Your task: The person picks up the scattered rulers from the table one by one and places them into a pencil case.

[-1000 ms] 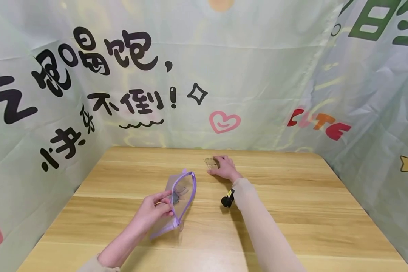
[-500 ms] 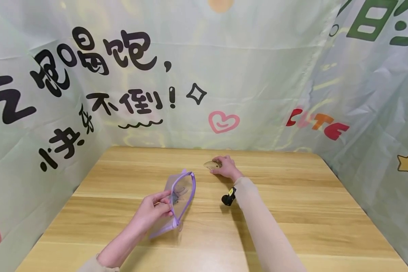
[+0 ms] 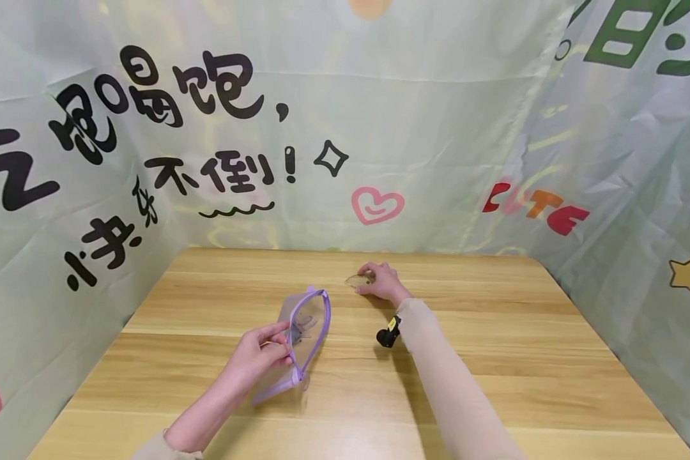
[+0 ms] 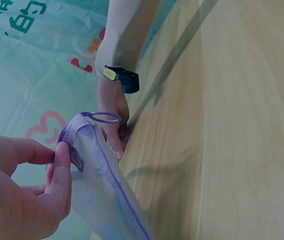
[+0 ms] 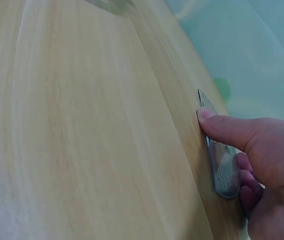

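My left hand [image 3: 261, 351] pinches the near edge of a see-through zip pouch [image 3: 313, 335] with purple trim, between thumb and fingers. The pouch stands on its side, its zipped mouth spread and facing right. A grey-blue figure shows through its wall. In the left wrist view, the thumb and fingertips grip the zip end of the pouch [image 4: 113, 185]. Toward the back of the table, my right hand [image 3: 384, 283] holds a thin clear plastic piece [image 3: 356, 280], pointed at one end. The right wrist view shows faint markings on this clear piece [image 5: 226, 172], between thumb and curled fingers.
The wooden table [image 3: 494, 358] reaches back to a printed cloth backdrop [image 3: 437, 128], which also rises at both sides. A black wrist camera [image 3: 388, 333] sits on the right wrist, close over the table.
The clear piece, first showing its marked flat face, has tilted nearly edge-on in my right hand, which shifted slightly right. My left hand and the pouch stay almost still.
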`<state>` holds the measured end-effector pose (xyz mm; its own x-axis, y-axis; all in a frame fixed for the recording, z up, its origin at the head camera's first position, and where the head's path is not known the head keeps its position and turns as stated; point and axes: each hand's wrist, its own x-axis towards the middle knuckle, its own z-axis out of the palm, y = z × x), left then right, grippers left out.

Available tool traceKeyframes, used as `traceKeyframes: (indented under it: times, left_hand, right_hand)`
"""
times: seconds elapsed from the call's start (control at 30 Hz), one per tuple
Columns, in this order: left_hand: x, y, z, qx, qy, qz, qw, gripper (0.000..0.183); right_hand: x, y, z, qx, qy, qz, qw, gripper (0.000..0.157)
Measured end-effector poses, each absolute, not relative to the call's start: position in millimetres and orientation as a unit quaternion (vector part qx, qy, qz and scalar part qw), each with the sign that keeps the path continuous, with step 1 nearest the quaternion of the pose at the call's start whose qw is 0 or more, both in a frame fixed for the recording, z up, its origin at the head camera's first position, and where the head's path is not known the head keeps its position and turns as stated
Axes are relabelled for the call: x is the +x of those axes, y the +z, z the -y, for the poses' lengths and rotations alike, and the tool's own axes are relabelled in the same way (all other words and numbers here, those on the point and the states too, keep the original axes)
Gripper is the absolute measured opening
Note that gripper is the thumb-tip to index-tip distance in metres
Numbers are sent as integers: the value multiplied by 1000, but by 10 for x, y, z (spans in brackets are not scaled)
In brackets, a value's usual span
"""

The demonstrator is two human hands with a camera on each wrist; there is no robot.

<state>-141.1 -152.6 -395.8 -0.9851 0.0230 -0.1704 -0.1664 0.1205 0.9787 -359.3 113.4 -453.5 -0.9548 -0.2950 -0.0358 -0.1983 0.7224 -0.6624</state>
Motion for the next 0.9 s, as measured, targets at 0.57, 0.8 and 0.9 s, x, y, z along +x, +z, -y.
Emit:
traceKeyframes:
  times: [0.57,0.8,0.9]
  left_hand:
    - [-1409,-3968,1524,-48,657,-749,76,57]
    - [-1401,-3966,1512,-51,659,-747,74,56]
    - [-1403,-3963,1509,-49,660,-746,75,57]
  right_hand:
    - [-3500,-4610,-1233,-148,-371,-915,65,55]
    - [-3416,-4637,-1191,-132,-375,-917,34,48]
    - [-3392,-4635,-1181,-130,-367,-921,21,45]
